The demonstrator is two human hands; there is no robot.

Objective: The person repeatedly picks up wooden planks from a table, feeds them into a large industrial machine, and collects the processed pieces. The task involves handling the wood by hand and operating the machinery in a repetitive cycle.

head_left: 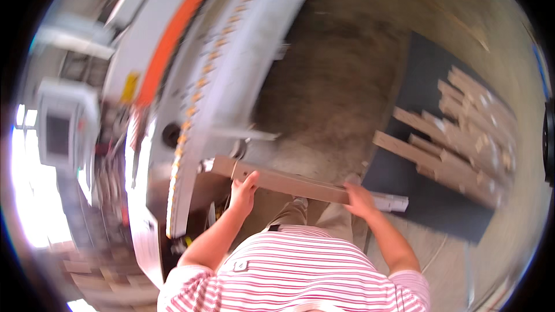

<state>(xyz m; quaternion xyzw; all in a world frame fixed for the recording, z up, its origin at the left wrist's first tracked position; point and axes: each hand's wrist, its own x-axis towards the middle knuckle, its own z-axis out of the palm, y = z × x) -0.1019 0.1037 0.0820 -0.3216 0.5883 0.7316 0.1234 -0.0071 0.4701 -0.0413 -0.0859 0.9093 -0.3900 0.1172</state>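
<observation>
A long, narrow brown board, maybe several strips stacked together, lies crosswise in front of my body. My left hand is closed on it near its left end. Around its right part, my right hand grips it too. A pale, whitish end sticks out past my right hand. The board's left end is close to the edge of a long machine with a row of small yellow rollers. Motion blur hides the finer details.
The machine carries an orange stripe and runs away to the far left. A control panel with a screen stands at the left. To my right, a dark grey sheet on the floor bears several stacks of brown boards.
</observation>
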